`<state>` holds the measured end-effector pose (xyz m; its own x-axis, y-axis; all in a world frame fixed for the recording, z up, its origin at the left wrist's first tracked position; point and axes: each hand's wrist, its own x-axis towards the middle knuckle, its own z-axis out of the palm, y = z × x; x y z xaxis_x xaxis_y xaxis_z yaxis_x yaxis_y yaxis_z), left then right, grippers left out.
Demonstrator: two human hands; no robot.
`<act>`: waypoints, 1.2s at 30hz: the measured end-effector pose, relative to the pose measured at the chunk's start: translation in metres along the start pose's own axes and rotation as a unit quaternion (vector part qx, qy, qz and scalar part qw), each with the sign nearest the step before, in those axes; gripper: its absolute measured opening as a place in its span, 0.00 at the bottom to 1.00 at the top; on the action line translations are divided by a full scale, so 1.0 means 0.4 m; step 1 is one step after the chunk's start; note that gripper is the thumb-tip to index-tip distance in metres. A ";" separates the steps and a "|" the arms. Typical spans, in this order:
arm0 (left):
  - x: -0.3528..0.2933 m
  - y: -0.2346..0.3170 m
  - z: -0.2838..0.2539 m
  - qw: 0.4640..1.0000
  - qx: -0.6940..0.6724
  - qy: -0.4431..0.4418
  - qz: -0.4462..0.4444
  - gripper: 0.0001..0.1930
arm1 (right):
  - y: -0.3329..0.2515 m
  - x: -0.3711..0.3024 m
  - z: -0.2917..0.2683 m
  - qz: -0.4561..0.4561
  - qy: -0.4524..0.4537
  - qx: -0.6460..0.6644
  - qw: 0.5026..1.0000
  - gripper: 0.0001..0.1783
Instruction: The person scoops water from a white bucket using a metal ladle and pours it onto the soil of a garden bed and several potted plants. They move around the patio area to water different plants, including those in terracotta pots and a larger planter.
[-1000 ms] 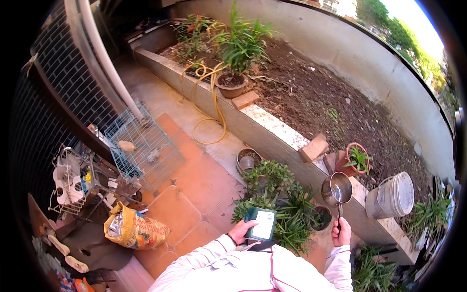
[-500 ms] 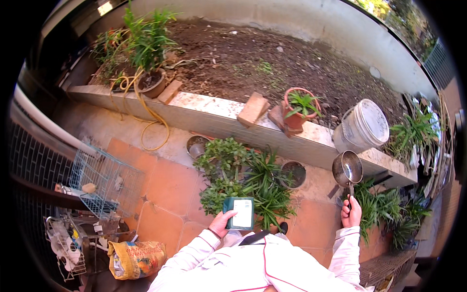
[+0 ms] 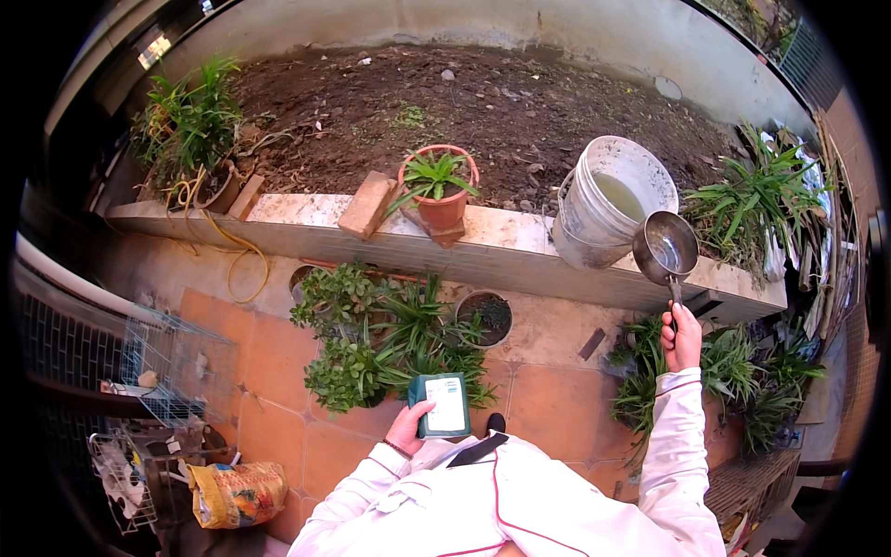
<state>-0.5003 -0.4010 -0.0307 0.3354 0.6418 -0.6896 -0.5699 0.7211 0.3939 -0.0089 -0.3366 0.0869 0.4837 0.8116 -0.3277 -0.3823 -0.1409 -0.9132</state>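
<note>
My right hand [image 3: 683, 336] is closed round the handle of a large metal ladle [image 3: 665, 243]. The ladle's round, stained bowl is raised just in front of a white bucket [image 3: 577, 200], overlapping its lower right side in view; I cannot tell whether they touch. Murky liquid [image 3: 620, 197] shows inside the bucket, which stands on the ledge of the planting bed. Close to my body, my left hand [image 3: 408, 427] grips a dark green packet [image 3: 424, 382] with a white label, thumb lying across its front.
A potted plant [image 3: 440, 200] and a brick [image 3: 368, 206] sit on the tiled ledge [image 3: 506, 230]. Leafy pots [image 3: 348, 371] and a soil-filled pot [image 3: 485, 318] stand on the floor. At left are a wire cage [image 3: 176, 357] and a yellow bag [image 3: 238, 494]. More plants [image 3: 733, 362] grow at right.
The view has shifted right and toward the bed. My right arm has reached farther out, bringing the ladle up beside the bucket. The left hand still holds the packet.
</note>
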 end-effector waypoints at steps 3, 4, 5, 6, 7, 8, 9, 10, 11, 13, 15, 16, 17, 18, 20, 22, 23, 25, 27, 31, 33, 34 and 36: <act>0.053 -0.036 0.081 0.999 0.019 -0.027 -0.013 0.23 | -0.046 0.081 -0.018 -0.016 -0.007 -0.035 0.999 0.06; 0.059 -0.042 0.112 0.999 0.023 -0.024 -0.014 0.23 | -0.054 0.109 -0.024 -0.021 -0.011 -0.039 0.999 0.06; 0.057 -0.042 0.148 0.999 0.027 -0.021 -0.014 0.23 | -0.064 0.137 -0.022 -0.021 -0.012 -0.041 0.999 0.06; 0.056 -0.043 0.180 0.999 0.030 -0.020 -0.016 0.23 | -0.074 0.161 -0.016 -0.021 -0.011 -0.045 0.999 0.06; 0.056 -0.041 0.205 0.999 0.028 -0.027 -0.016 0.23 | -0.081 0.183 -0.009 -0.021 -0.010 -0.048 0.999 0.06; 0.066 -0.045 0.212 0.999 0.027 -0.020 -0.016 0.22 | -0.085 0.210 0.000 -0.024 -0.012 -0.064 0.998 0.06; 0.081 -0.050 0.212 0.999 0.025 -0.016 -0.019 0.22 | -0.087 0.237 0.005 -0.030 -0.012 -0.082 0.996 0.07; 0.095 -0.051 0.215 0.999 0.024 -0.012 -0.020 0.21 | -0.089 0.266 0.014 -0.036 -0.011 -0.100 0.994 0.07; 0.105 -0.053 0.222 1.000 0.015 -0.004 -0.024 0.21 | -0.092 0.296 0.027 -0.042 -0.017 -0.136 0.990 0.10; 0.129 -0.058 0.241 1.000 0.014 -0.001 -0.018 0.20 | -0.107 0.359 0.048 -0.051 -0.019 -0.197 0.979 0.09; 0.165 -0.063 0.257 1.000 0.020 0.001 -0.015 0.20 | -0.110 0.445 0.051 -0.063 -0.028 -0.259 0.963 0.08; 0.185 -0.064 0.271 1.000 0.017 -0.004 -0.015 0.20 | -0.112 0.487 0.051 -0.071 -0.028 -0.298 0.951 0.09; 0.203 -0.065 0.289 1.000 0.014 -0.008 -0.015 0.20 | -0.107 0.528 0.047 -0.078 -0.027 -0.337 0.938 0.09; 0.224 -0.059 0.306 1.000 0.012 -0.013 -0.016 0.20 | -0.098 0.568 0.044 -0.138 -0.025 -0.418 0.898 0.10; 0.281 -0.049 0.326 0.999 0.023 -0.010 -0.023 0.20 | -0.091 0.637 0.033 -0.245 -0.017 -0.569 0.785 0.13; 0.327 -0.032 0.376 0.999 0.019 -0.020 -0.035 0.20 | -0.126 0.638 0.086 -0.198 -0.008 -0.666 0.719 0.14; 0.351 -0.021 0.401 0.999 0.021 -0.026 -0.035 0.20 | -0.151 0.629 0.122 -0.141 -0.019 -0.722 0.677 0.15; 0.404 -0.003 0.443 0.998 0.037 -0.027 -0.031 0.21 | -0.142 0.671 0.140 -0.105 -0.030 -0.777 0.620 0.13; 0.449 0.003 0.466 0.998 0.039 -0.035 -0.020 0.22 | -0.136 0.680 0.187 -0.086 -0.066 -0.812 0.574 0.12; 0.494 0.028 0.546 0.993 0.098 -0.040 -0.055 0.22 | -0.074 0.731 0.233 -0.117 -0.074 -0.773 0.619 0.11; 0.509 0.046 0.588 0.986 0.137 -0.044 -0.083 0.22 | -0.085 0.729 0.233 -0.113 -0.088 -0.748 0.648 0.11; 0.532 0.051 0.596 0.979 0.166 -0.068 -0.096 0.23 | -0.099 0.725 0.214 -0.115 -0.081 -0.728 0.671 0.11; 0.551 0.057 0.604 0.978 0.176 -0.071 -0.089 0.22 | -0.130 0.697 0.192 -0.102 -0.086 -0.689 0.713 0.11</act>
<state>-0.2581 -0.1802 -0.0270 0.5210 0.5089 -0.6853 -0.2074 0.8542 0.4767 0.0852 -0.0593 0.0617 0.2700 0.9354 -0.2284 0.8750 -0.3373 -0.3473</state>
